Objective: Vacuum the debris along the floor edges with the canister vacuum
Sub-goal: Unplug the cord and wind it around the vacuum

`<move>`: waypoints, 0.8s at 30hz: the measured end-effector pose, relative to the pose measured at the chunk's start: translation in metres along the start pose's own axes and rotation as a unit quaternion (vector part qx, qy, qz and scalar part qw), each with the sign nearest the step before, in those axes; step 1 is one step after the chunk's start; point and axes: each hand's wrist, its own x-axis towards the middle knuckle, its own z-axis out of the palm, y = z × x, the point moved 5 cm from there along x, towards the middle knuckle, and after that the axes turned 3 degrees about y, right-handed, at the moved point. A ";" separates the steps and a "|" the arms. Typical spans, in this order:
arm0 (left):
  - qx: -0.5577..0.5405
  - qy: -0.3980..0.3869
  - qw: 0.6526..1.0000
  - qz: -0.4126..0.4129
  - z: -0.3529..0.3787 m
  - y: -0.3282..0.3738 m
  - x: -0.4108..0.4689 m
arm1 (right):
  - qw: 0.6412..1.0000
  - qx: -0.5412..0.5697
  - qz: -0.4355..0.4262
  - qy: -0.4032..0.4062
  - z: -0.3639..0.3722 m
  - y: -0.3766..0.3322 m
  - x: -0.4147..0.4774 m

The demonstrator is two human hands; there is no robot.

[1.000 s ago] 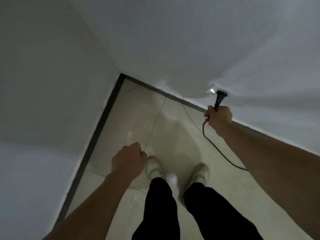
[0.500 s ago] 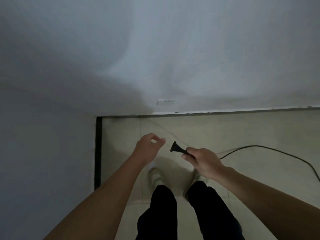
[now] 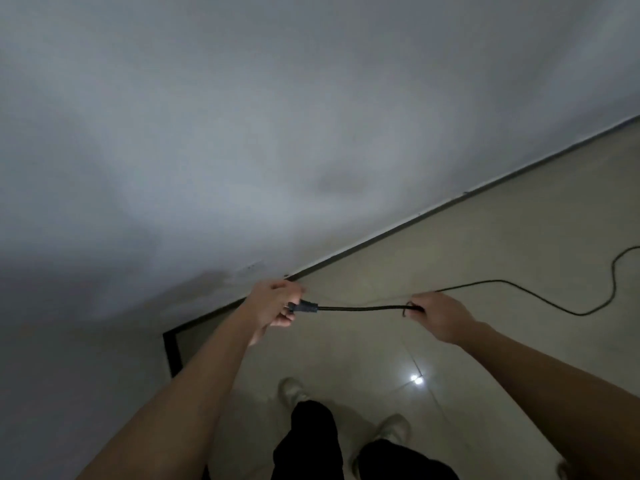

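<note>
A black power cord (image 3: 360, 309) stretches straight between my two hands, a little above the beige tiled floor. My left hand (image 3: 275, 303) grips the black plug (image 3: 304, 306) at the cord's end. My right hand (image 3: 438, 318) holds the cord farther along, fingers curled round it. Past my right hand the cord runs on across the floor in a loop (image 3: 588, 306) and leaves the frame at the right. The canister vacuum is out of view.
A grey wall fills the upper frame, with a dark skirting strip (image 3: 415, 223) along its foot. The room's corner (image 3: 171, 341) lies to the left of my feet. A wall socket (image 3: 250, 265) shows faintly just above my left hand. My shoes (image 3: 391, 431) stand on the tiles.
The plug has passed from my right hand into my left hand. My right hand has slid along the cord to the right, pulling it straight. The view has swung to the right along the wall.
</note>
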 end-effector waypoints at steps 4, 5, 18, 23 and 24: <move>0.220 -0.109 0.969 0.021 0.057 0.045 -0.046 | 0.993 0.072 0.076 0.054 -0.060 0.069 -0.051; 0.251 -0.137 0.958 0.024 0.077 0.056 -0.059 | 0.989 0.101 0.075 0.080 -0.079 0.073 -0.060; -0.018 -0.063 0.969 0.237 0.225 0.267 -0.149 | 0.944 0.107 0.116 0.289 -0.237 0.169 -0.174; -0.191 -0.008 0.944 0.269 0.200 0.357 -0.145 | 0.919 0.124 0.293 0.234 -0.205 0.295 -0.215; -0.203 0.005 0.939 0.276 0.197 0.373 -0.141 | 0.912 0.122 0.328 0.215 -0.193 0.319 -0.224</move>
